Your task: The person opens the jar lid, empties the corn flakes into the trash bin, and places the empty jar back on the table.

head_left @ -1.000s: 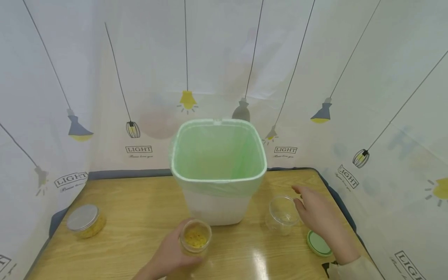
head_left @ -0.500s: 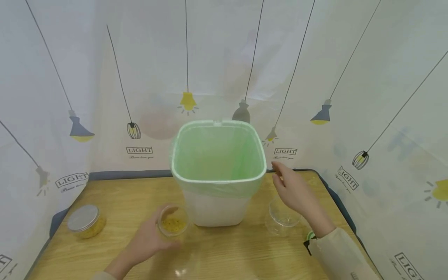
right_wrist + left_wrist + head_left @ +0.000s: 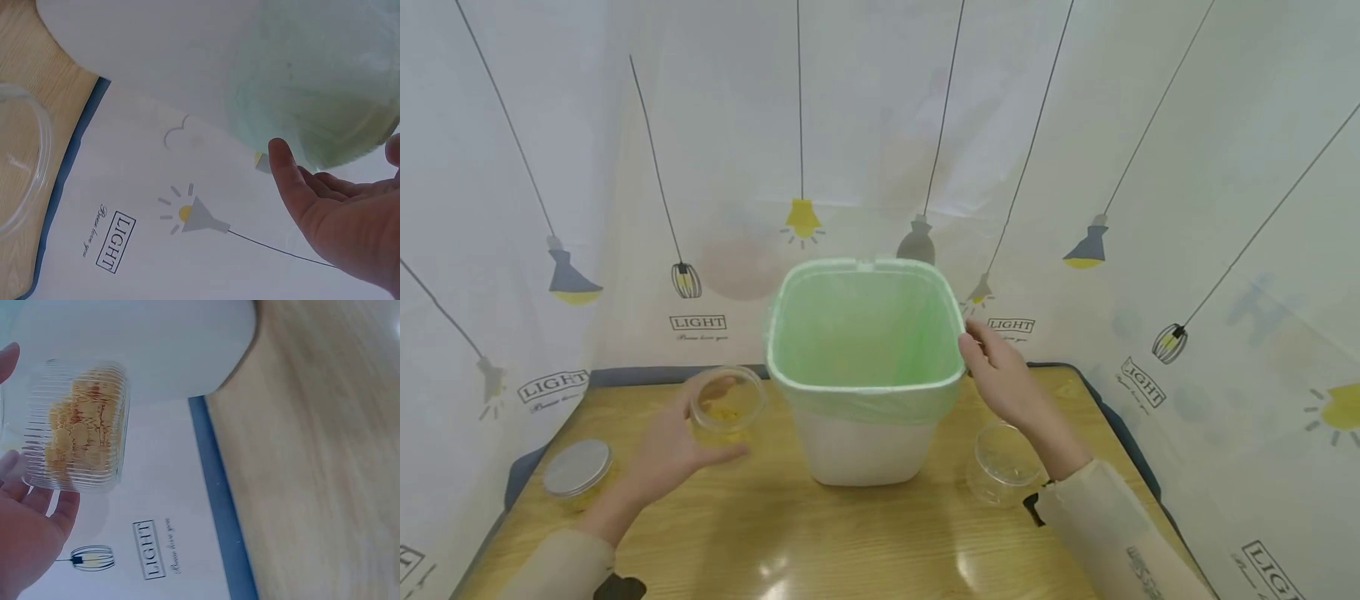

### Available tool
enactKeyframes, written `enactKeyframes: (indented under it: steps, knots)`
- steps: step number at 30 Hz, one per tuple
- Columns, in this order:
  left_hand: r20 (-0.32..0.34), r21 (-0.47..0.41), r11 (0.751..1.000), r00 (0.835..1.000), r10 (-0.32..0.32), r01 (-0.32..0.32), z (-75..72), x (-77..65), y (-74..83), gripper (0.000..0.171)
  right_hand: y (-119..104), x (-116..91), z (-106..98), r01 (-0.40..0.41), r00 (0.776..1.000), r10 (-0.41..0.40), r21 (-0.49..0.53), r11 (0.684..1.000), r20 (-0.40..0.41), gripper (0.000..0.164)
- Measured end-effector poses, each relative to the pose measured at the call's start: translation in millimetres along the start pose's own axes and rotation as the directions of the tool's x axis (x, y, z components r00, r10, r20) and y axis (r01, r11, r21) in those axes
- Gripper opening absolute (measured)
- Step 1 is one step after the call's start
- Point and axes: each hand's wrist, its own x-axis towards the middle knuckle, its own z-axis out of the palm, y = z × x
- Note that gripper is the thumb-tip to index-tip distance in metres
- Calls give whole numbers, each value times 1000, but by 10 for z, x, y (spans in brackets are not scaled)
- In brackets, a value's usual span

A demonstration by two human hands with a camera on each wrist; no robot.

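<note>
My left hand (image 3: 662, 458) grips a clear jar (image 3: 727, 408) off the table, left of a white bin (image 3: 865, 454). Pale yellow pieces lie in the jar; its top is uncovered in the head view, and its ribbed side (image 3: 78, 425) shows in the left wrist view. A light green liner (image 3: 872, 404) is folded over the bin's rim. At the rim's right side is my right hand (image 3: 1009, 385), thumb and fingers relaxed. In the right wrist view the fingertips (image 3: 280, 149) are close to the liner; whether they touch it I cannot tell.
Another clear, lidless container (image 3: 1003, 467) stands on the wooden table (image 3: 850, 542) below my right forearm. At the left, a silver-lidded jar (image 3: 577, 468) is partly behind my left arm. Printed white curtains (image 3: 715, 167) enclose the table's back and sides.
My left hand has carried the jar left and upward, away from the bin's front. My right hand has moved from beside the clear container to the bin's rim. The right arm now hides the green lid.
</note>
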Motion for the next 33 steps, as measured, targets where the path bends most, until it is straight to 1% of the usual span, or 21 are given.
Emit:
enactKeyframes:
  steps: [2,6,9,10,12,16,20,23,27,30,33]
  knots:
    - [-11,-12,1000,1000,-1,1,-77,52,65,93,-10,30,32,-10,1000,10,45,999,2,57]
    - [-78,6,1000,997,8,-8,-210,149,194,94,-35,60,86,-56,998,56,104,993,-3,54]
    - [-132,35,999,991,-5,10,-307,244,300,93,-42,67,113,-86,996,89,132,988,-16,54]
    - [-141,32,999,990,-19,24,-342,281,341,94,-37,67,120,-90,995,94,136,987,-16,55]
    - [-153,32,998,987,-47,52,-408,356,427,96,-17,65,132,-90,995,94,136,987,-19,55]
    - [-172,33,997,983,-65,72,-503,495,584,97,29,54,145,-72,997,74,158,985,-5,54]
    - [-191,55,996,980,-56,67,-525,612,703,93,38,51,152,-62,998,64,171,983,-2,53]
    - [-205,81,996,979,-24,41,-524,693,778,93,35,58,157,-67,997,70,168,984,-13,51]
    - [-231,142,989,971,62,-30,-507,809,881,94,27,68,164,-77,996,84,167,983,-34,50]
    - [-257,200,976,957,137,-86,-469,888,959,90,39,71,181,-89,995,97,176,980,-38,50]
    - [-276,286,950,938,208,-127,-433,953,1037,87,42,81,183,-97,994,105,192,977,-30,52]
